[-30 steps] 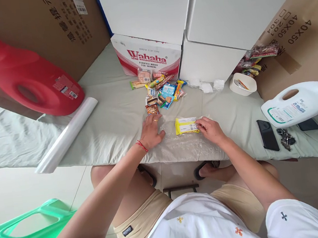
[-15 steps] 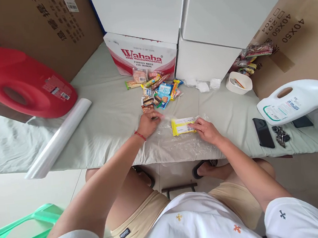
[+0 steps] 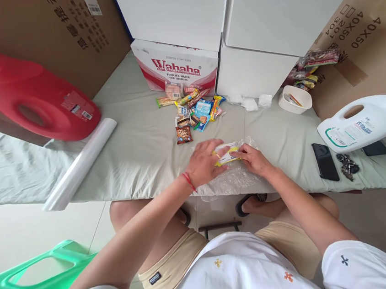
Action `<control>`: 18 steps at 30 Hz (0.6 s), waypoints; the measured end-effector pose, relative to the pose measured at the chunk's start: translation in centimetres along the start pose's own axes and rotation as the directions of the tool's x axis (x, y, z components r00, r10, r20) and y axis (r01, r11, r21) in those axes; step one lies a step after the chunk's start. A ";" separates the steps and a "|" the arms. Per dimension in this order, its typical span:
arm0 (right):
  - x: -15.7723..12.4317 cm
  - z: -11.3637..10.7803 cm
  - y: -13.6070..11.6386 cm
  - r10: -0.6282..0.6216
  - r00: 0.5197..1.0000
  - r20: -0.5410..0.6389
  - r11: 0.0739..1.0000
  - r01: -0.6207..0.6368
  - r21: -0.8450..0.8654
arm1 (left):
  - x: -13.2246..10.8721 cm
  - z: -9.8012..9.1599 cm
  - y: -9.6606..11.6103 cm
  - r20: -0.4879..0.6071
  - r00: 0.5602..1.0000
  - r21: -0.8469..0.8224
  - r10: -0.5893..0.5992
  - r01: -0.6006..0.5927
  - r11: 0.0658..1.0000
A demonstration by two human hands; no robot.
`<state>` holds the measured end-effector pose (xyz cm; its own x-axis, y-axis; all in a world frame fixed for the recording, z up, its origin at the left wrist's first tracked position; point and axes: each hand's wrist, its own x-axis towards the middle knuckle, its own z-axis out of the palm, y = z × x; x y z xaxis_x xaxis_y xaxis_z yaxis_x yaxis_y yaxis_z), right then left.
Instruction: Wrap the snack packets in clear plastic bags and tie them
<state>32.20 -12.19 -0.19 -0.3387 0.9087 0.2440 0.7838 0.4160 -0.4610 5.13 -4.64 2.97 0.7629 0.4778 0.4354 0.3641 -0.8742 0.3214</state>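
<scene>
A small yellow-and-white packet lies on a crumpled sheet of clear plastic film near the cloth's front edge. My right hand pinches the packet at its right end. Over its left part reaches my left hand, fingers spread and partly covering it; whether they touch the packet I cannot tell. Beyond my hands sits a pile of wrapped snacks, with a brown snack packet at its near edge.
A roll of clear film lies left, beside a red jug. Behind the snacks stand a Wahaha carton and white boxes. To the right are a white tub, a white detergent bottle, a phone and keys.
My left hand has moved right from beside the snack pile to over the packet, its fingers now spread. My right hand keeps its pinch on the packet. The view has shifted slightly.
</scene>
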 end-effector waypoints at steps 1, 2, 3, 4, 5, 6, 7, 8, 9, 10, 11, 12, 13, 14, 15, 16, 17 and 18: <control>0.0 0.0 0.0 -0.008 1.000 -0.005 1.000 0.008 -0.021 | 0.4 0.8 0.7 0.070 0.997 0.030 0.019 -0.021 0.999; 0.0 0.0 0.0 -0.013 1.000 -0.014 0.999 0.012 -0.039 | 0.7 1.7 1.2 0.115 0.993 0.063 -0.006 -0.001 0.998; 0.0 0.0 0.0 -0.015 1.000 -0.027 0.999 0.013 -0.053 | 0.9 2.4 1.4 0.146 0.988 0.092 -0.052 0.039 0.995; 0.0 0.0 0.0 -0.014 0.999 -0.046 0.998 0.011 -0.063 | 1.0 3.1 1.4 0.163 0.982 0.119 -0.099 0.080 0.990; 0.0 0.1 -0.1 -0.012 0.997 -0.071 0.998 0.007 -0.068 | 1.1 3.5 1.3 0.168 0.975 0.145 -0.143 0.119 0.982; 0.0 0.1 -0.1 -0.011 0.995 -0.096 0.998 0.005 -0.070 | 1.1 3.8 1.1 0.168 0.971 0.168 -0.172 0.144 0.975; 0.1 0.2 -0.1 -0.012 0.993 -0.117 0.998 0.004 -0.068 | 1.1 4.0 1.0 0.166 0.968 0.190 -0.188 0.155 0.969; 0.1 0.3 -0.1 -0.014 0.991 -0.133 0.998 0.006 -0.064 | 1.1 4.1 1.0 0.164 0.968 0.211 -0.192 0.156 0.965; 0.1 0.4 -0.2 -0.017 0.989 -0.145 0.998 0.009 -0.058 | 1.0 4.1 1.0 0.161 0.969 0.229 -0.190 0.150 0.962; 0.1 0.6 -0.3 -0.022 0.988 -0.153 0.999 0.014 -0.052 | 1.0 4.2 1.1 0.157 0.970 0.243 -0.185 0.143 0.959; 0.1 0.7 -0.3 -0.026 0.987 -0.160 0.999 0.019 -0.045 | 0.9 4.3 1.3 0.148 0.973 0.252 -0.179 0.138 0.958; 0.1 0.9 -0.4 -0.031 0.985 -0.167 0.999 0.025 -0.038 | 0.7 4.4 1.5 0.130 0.976 0.258 -0.172 0.134 0.957; 0.0 1.0 -0.4 -0.034 0.984 -0.174 0.999 0.029 -0.031 | 0.5 4.6 1.7 0.101 0.982 0.259 -0.162 0.131 0.957; 0.0 1.1 -0.4 -0.034 0.983 -0.178 0.999 0.030 -0.024 | 0.3 4.9 1.8 0.064 0.988 0.256 -0.144 0.123 0.959; -0.1 1.2 -0.3 -0.031 0.983 -0.180 0.999 0.028 -0.018 | 0.1 5.2 1.8 0.022 0.993 0.248 -0.119 0.110 0.962; -0.3 1.3 -0.2 -0.027 0.984 -0.178 1.000 0.025 -0.012 | -0.1 5.5 1.8 -0.014 0.996 0.234 -0.090 0.090 0.968; -0.6 1.3 -0.1 -0.020 0.984 -0.175 1.000 0.019 -0.004 | -0.2 5.9 1.7 -0.039 0.998 0.214 -0.059 0.066 0.975; -1.0 1.3 -0.1 -0.011 0.985 -0.172 1.000 0.013 0.006 | -0.3 6.1 1.5 -0.047 0.998 0.189 -0.033 0.041 0.981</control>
<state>31.77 -13.13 -1.47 -0.2532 0.8843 0.3923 0.7763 0.4276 -0.4631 8.71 -6.67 -1.85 0.7248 0.5100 0.4633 0.4896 -0.8543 0.1744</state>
